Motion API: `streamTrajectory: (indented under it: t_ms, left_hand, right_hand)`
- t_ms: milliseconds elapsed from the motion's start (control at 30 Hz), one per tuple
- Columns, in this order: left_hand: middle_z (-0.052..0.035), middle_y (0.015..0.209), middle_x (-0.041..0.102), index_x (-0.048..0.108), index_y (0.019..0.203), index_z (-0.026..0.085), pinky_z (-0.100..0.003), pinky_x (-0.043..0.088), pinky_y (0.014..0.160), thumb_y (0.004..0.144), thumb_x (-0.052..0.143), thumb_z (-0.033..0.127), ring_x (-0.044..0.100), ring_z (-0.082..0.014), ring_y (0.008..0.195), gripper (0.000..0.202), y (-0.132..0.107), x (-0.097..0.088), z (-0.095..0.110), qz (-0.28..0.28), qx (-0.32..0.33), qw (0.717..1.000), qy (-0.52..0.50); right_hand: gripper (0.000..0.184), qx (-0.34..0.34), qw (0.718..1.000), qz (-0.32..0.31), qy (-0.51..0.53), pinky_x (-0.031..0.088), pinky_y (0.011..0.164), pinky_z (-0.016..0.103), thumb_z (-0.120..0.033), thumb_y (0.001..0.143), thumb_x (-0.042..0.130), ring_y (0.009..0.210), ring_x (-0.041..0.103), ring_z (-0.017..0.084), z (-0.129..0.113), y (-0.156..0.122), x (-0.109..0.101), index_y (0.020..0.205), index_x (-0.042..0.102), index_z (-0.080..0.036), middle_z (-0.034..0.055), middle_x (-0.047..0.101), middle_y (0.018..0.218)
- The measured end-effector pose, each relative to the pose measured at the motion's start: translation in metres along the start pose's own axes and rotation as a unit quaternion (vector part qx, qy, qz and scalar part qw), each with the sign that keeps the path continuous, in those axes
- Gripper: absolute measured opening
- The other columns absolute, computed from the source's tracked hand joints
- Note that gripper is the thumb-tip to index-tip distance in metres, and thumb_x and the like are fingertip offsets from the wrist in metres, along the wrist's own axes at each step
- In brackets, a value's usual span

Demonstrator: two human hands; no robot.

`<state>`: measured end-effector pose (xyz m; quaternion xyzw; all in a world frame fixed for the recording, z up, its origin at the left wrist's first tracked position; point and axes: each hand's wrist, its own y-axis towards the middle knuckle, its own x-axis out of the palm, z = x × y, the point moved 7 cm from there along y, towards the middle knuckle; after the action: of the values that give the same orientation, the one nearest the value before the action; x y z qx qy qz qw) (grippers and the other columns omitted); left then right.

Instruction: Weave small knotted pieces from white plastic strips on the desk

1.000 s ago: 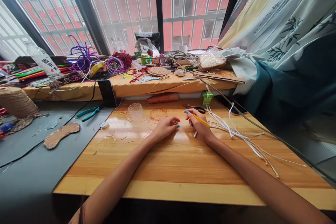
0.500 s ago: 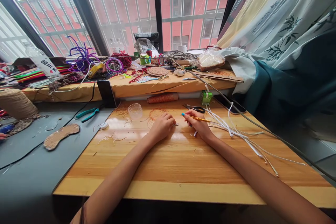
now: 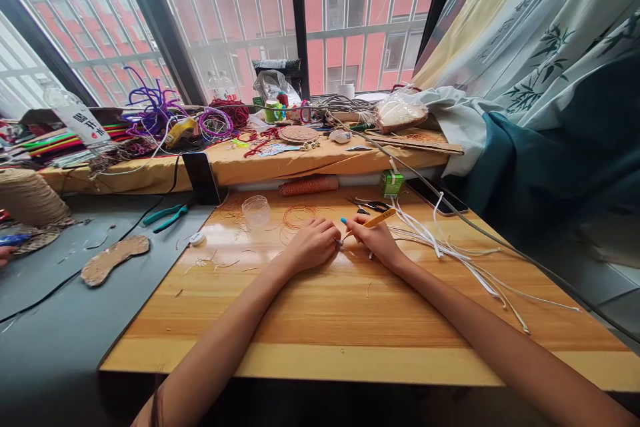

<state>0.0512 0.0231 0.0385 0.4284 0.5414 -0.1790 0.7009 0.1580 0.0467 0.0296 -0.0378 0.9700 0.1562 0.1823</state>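
Observation:
My left hand point(image 3: 315, 243) rests on the wooden tabletop with its fingers curled together. At its fingertips shows the end of a small greyish piece point(image 3: 341, 243), too small to name. My right hand point(image 3: 375, 238) grips a flat yellow-handled tool point(image 3: 383, 217) like a pen. The tool's thin tip points down and left at the small piece; whether they touch I cannot tell. Just behind the right hand lie black-handled scissors point(image 3: 375, 205). White cords point(image 3: 425, 237) spread out to its right, and a coil of thin orange wire or thread point(image 3: 299, 217) lies behind the left hand.
A clear round tub point(image 3: 257, 211), a white cap point(image 3: 197, 239) and a green box point(image 3: 392, 183) stand on the wooden board. Leftward lie teal pliers point(image 3: 167, 217) and a curved cardboard piece point(image 3: 116, 260). Another person's hand point(image 3: 5, 253) shows at the left edge. Craft materials crowd the sill.
The yellow-handled tool has turned in my right hand, and its tip now reaches toward the small piece. My hands have come closer together.

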Motion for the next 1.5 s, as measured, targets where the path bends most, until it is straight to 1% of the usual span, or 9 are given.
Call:
streamTrajectory:
  t_ms: [133,300,533,667,833,1000,1167,1367,1500]
  left_hand:
    - [-0.0059,0.085,0.055,0.053,0.082,0.017,-0.029,0.034,0.075,0.076,0.040,0.017,0.045,-0.0171,0.082,0.014,0.000,0.002,-0.001,0.002,0.000,1.000,-0.019]
    - [-0.0054,0.085,0.054,0.053,0.079,0.017,-0.028,0.036,0.075,0.075,0.042,0.015,0.044,-0.0168,0.083,0.012,0.001,0.002,-0.003,0.012,-0.008,0.999,-0.044]
    - [-0.0051,0.084,0.053,0.051,0.076,0.016,-0.028,0.038,0.075,0.071,0.043,0.013,0.043,-0.0164,0.082,0.010,0.001,0.003,-0.001,0.016,0.001,0.999,-0.037]
    - [-0.0060,0.083,0.052,0.050,0.077,0.015,-0.028,0.039,0.074,0.075,0.040,0.013,0.043,-0.0160,0.080,0.011,0.001,0.001,0.003,0.027,0.021,0.999,-0.013]
    - [-0.0062,0.084,0.052,0.050,0.079,0.015,-0.028,0.039,0.074,0.082,0.035,0.019,0.044,-0.0153,0.080,0.015,0.001,0.000,0.005,0.025,0.043,0.999,-0.006]
    - [-0.0052,0.086,0.053,0.051,0.080,0.016,-0.028,0.039,0.074,0.083,0.033,0.021,0.044,-0.0150,0.082,0.019,0.000,0.000,0.003,0.036,0.036,0.998,-0.026]
    - [-0.0053,0.089,0.053,0.052,0.081,0.016,-0.029,0.038,0.078,0.076,0.041,0.014,0.044,-0.0161,0.085,0.012,-0.001,-0.002,0.002,0.035,0.023,0.998,-0.043]
    - [-0.0044,0.086,0.053,0.053,0.078,0.016,-0.028,0.038,0.077,0.074,0.042,0.012,0.044,-0.0157,0.083,0.013,-0.001,-0.001,0.001,0.038,0.002,0.998,-0.059]
    - [-0.0044,0.084,0.052,0.053,0.073,0.017,-0.028,0.038,0.075,0.074,0.041,0.011,0.043,-0.0158,0.081,0.013,0.001,0.001,0.000,0.037,-0.004,0.998,-0.051]
  right_hand:
    - [0.030,0.002,1.000,-0.005,0.000,0.026,0.042,0.021,-0.039,0.074,0.047,0.042,0.036,0.008,-0.001,-0.002,0.001,0.056,0.054,-0.016,-0.0042,0.041,0.043]
    - [0.029,0.022,0.999,-0.021,0.011,0.025,0.038,0.020,-0.040,0.074,0.046,0.039,0.035,0.007,0.000,-0.002,0.004,0.058,0.053,-0.016,-0.0049,0.041,0.043]
    - [0.028,0.040,0.999,-0.030,0.021,0.024,0.035,0.019,-0.038,0.073,0.046,0.036,0.035,0.006,0.004,-0.003,0.006,0.058,0.052,-0.016,-0.0051,0.041,0.043]
    - [0.029,0.050,0.998,-0.030,0.034,0.025,0.035,0.018,-0.039,0.073,0.047,0.035,0.036,0.006,0.010,0.000,0.006,0.058,0.052,-0.015,-0.0048,0.042,0.041]
    - [0.028,0.063,0.997,-0.023,0.036,0.025,0.033,0.018,-0.039,0.073,0.046,0.033,0.035,0.006,0.014,0.002,0.005,0.058,0.052,-0.016,-0.0050,0.043,0.040]
    - [0.024,0.044,0.998,-0.045,0.025,0.025,0.033,0.017,-0.035,0.073,0.046,0.034,0.036,0.006,0.008,-0.002,0.009,0.058,0.050,-0.016,-0.0058,0.041,0.042]
    - [0.023,0.022,0.998,-0.052,-0.003,0.025,0.034,0.018,-0.032,0.075,0.042,0.034,0.036,0.006,-0.002,-0.006,0.010,0.059,0.048,-0.017,-0.0059,0.041,0.044]
    - [0.023,-0.059,0.995,-0.042,-0.070,0.030,0.045,0.020,-0.028,0.077,0.041,0.047,0.041,0.008,-0.019,-0.007,0.010,0.060,0.051,-0.016,-0.0031,0.046,0.051]
    - [0.024,-0.086,0.991,-0.027,-0.096,0.031,0.052,0.021,-0.026,0.078,0.039,0.055,0.044,0.009,-0.021,-0.006,0.009,0.060,0.052,-0.016,-0.0017,0.049,0.056]
